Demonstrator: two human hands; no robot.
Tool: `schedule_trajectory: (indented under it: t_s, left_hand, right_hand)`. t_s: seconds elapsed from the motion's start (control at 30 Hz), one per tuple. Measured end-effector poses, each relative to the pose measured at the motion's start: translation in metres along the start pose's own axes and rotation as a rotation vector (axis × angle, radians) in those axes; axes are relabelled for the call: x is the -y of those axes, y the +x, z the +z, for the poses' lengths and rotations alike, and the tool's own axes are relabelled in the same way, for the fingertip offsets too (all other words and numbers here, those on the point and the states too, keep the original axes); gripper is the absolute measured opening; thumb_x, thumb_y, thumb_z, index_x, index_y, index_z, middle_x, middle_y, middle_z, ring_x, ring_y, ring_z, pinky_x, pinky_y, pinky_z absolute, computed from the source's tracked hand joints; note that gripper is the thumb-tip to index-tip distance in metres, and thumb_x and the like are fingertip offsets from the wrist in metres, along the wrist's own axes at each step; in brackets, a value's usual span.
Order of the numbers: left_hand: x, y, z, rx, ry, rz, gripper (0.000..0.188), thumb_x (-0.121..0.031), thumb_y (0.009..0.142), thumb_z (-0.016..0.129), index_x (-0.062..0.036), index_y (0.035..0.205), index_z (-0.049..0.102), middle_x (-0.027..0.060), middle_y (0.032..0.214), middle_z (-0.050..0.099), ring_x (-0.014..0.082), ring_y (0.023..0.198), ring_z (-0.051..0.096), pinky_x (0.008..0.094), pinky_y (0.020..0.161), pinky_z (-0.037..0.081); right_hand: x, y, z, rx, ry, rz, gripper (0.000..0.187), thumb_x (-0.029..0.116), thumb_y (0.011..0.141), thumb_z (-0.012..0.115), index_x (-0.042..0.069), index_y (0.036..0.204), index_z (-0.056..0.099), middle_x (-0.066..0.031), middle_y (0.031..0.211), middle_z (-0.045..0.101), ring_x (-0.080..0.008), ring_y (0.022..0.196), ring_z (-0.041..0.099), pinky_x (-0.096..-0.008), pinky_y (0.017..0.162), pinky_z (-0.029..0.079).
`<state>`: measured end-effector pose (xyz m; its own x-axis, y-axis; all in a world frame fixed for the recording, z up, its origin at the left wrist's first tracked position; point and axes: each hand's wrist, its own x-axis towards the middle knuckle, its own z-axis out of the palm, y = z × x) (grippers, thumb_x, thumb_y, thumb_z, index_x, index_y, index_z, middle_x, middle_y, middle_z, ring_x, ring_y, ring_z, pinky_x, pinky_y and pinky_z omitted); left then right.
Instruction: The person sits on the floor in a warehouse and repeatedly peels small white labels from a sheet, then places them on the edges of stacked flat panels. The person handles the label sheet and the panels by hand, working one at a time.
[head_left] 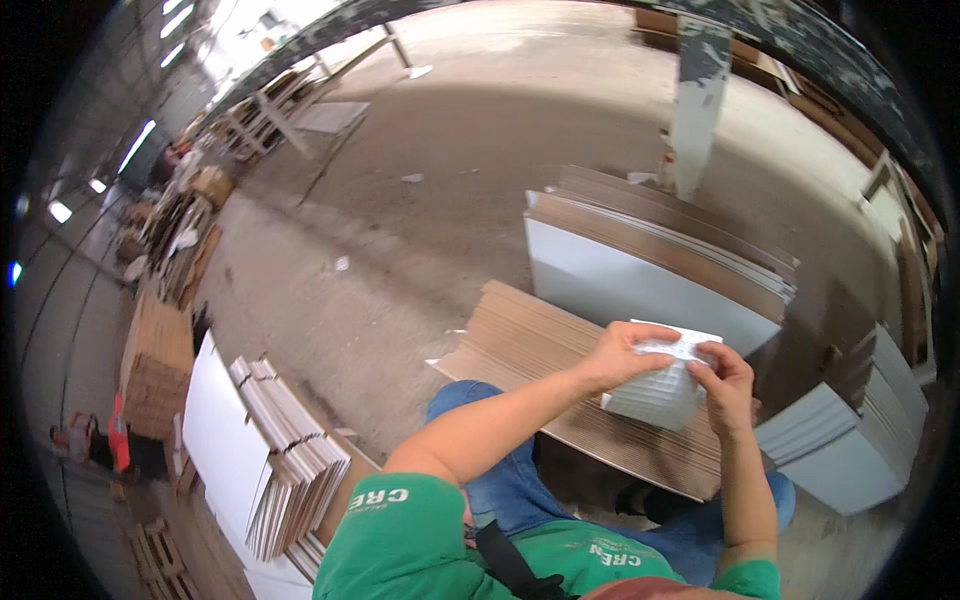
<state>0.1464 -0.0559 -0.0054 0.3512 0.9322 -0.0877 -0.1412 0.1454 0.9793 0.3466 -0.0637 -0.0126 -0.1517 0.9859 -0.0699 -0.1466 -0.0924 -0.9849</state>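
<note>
Near the right of centre, I hold a small white sheet [655,398] marked in a grid of little squares, which could be a stack of sheets. My left hand [625,357] pinches its upper edge with thumb and fingers. On its right side my right hand [728,385] grips with the thumb in front, close to the left fingertips. Below and behind the sheet lies a slanted row of brown corrugated cardboard pieces [520,335], their edges fanned out. Beyond my hands stand large white-faced boards [630,262] with brown backs.
More white-faced boards [825,440] stand at the right. A bundle of folded cardboard [300,480] leans beside a white panel [222,405] at the left, with a brown cardboard stack [158,365] farther off. A worn post [700,105] rises ahead from the concrete floor [400,240].
</note>
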Motion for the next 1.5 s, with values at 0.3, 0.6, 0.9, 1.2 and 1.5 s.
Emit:
schedule_trajectory:
  t_s: [0.3,0.6,0.9,1.2,1.5]
  left_hand:
    - [-0.002,0.002,0.003,0.021,-0.044,0.015,0.033,-0.006,0.073,0.067,-0.0005,0.105,0.061,0.0096,0.101,0.062,0.0143,0.093,0.056,0.0268,0.083,0.045]
    - [-0.001,-0.005,-0.002,0.006,0.016,0.048,0.032,-0.008,0.073,0.068,-0.0022,0.105,0.062,0.0084,0.100,0.063,0.0132,0.091,0.057,0.0261,0.082,0.045]
    - [0.003,0.006,-0.003,-0.016,0.007,-0.057,0.035,-0.008,0.075,0.068,-0.0054,0.109,0.060,0.0090,0.103,0.061,0.0137,0.087,0.058,0.0286,0.078,0.050]
    - [-0.005,0.005,0.011,-0.068,-0.030,-0.053,0.038,-0.006,0.072,0.071,-0.0017,0.109,0.059,0.0077,0.101,0.062,0.0130,0.089,0.058,0.0262,0.080,0.048]
    - [-0.004,-0.002,0.009,-0.103,0.198,0.024,0.026,-0.007,0.076,0.068,-0.0021,0.101,0.064,0.0041,0.090,0.064,0.0085,0.082,0.057,0.0219,0.074,0.046]
  right_hand:
    - [0.000,0.000,-0.006,0.023,0.028,-0.047,0.025,0.001,0.073,0.068,0.000,0.097,0.060,-0.0033,0.092,0.060,-0.0107,0.083,0.054,-0.0231,0.074,0.043]
    - [-0.005,-0.002,0.000,0.013,0.039,-0.029,0.027,0.001,0.073,0.068,0.000,0.099,0.059,-0.0037,0.094,0.059,-0.0109,0.085,0.054,-0.0230,0.075,0.043]
    - [0.003,0.004,0.001,-0.054,-0.155,0.019,0.029,0.009,0.071,0.071,0.002,0.098,0.062,-0.0041,0.093,0.060,-0.0115,0.084,0.053,-0.0244,0.074,0.044]
    - [0.009,0.004,-0.002,0.059,0.046,0.022,0.028,0.003,0.072,0.070,0.004,0.099,0.061,-0.0044,0.096,0.060,-0.0117,0.086,0.056,-0.0247,0.077,0.047]
    - [0.008,0.003,0.002,0.036,-0.058,0.060,0.027,0.002,0.072,0.070,0.002,0.098,0.062,-0.0043,0.089,0.062,-0.0098,0.082,0.058,-0.0224,0.072,0.048]
